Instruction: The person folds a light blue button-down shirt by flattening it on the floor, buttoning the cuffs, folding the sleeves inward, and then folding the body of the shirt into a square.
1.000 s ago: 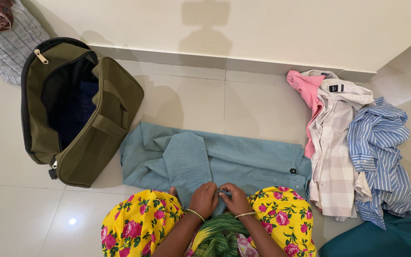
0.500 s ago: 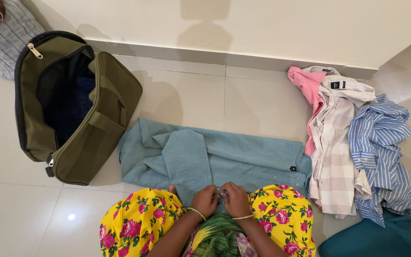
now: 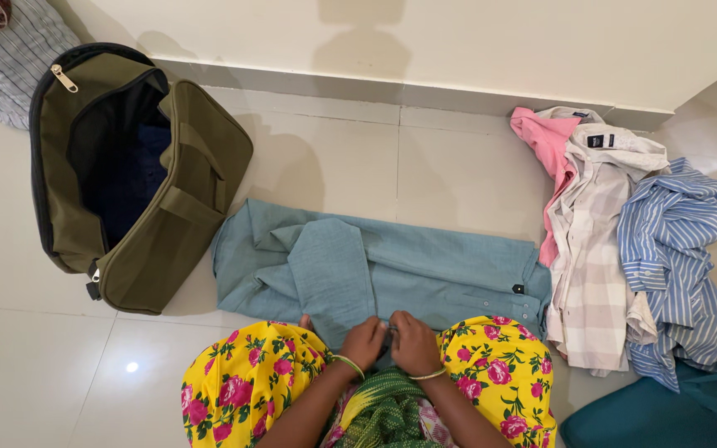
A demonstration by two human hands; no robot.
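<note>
A light teal shirt [image 3: 425,270] lies spread flat on the tiled floor in front of my knees, one sleeve folded across its body. My left hand [image 3: 364,342] and my right hand [image 3: 413,342] are side by side at the shirt's near edge, both pinching the cloth there with closed fingers. Each wrist carries a thin bangle. My knees, in yellow fabric with pink flowers [image 3: 246,390], flank the hands.
An open olive-green duffel bag [image 3: 168,224] with dark clothing inside lies at the left. At the right a heap holds a pink shirt [image 3: 549,145], a pale checked shirt [image 3: 591,274] and a blue striped shirt [image 3: 678,265]. A dark teal cloth [image 3: 665,415] sits bottom right. A striped grey cloth [image 3: 10,58] is top left.
My hands stay together on the shirt's near edge, shifting only slightly. The view has drifted a little, so the bag and the heap of shirts sit a touch differently in frame.
</note>
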